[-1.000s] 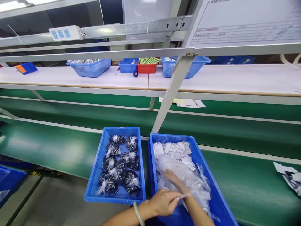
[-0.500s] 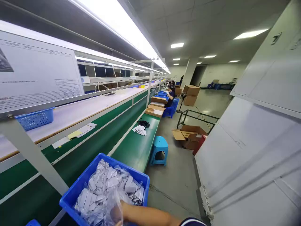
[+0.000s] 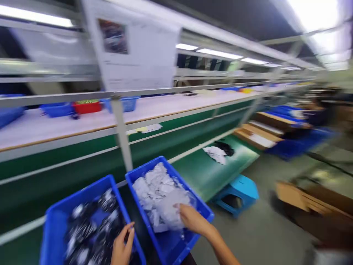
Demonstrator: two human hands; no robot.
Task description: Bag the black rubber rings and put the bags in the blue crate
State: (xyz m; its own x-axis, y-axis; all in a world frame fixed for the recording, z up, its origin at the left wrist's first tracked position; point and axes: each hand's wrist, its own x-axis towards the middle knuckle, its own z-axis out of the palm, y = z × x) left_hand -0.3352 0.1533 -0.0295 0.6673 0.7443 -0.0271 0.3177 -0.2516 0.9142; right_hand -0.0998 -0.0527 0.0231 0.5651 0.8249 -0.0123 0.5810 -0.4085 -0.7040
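Note:
My right hand is closed on a clear plastic bag over the right blue bin. Small white folded papers or cards fill much of that bin; blur hides their exact kind. My left hand is beside the inner wall of the left blue bin, its fingers loosely bent and apart, with nothing visible in them. Inside the left bin lie several shiny clear bags with black contents, too smeared to name.
A green bench carries white pieces and a black bundle. A light blue stool stands beside it. Open cardboard boxes are on the right. Above the bins runs a white shelf with small baskets.
The view has swung left, bringing the left bin and my left hand into sight. My right hand still grips the plastic bag over the papers.

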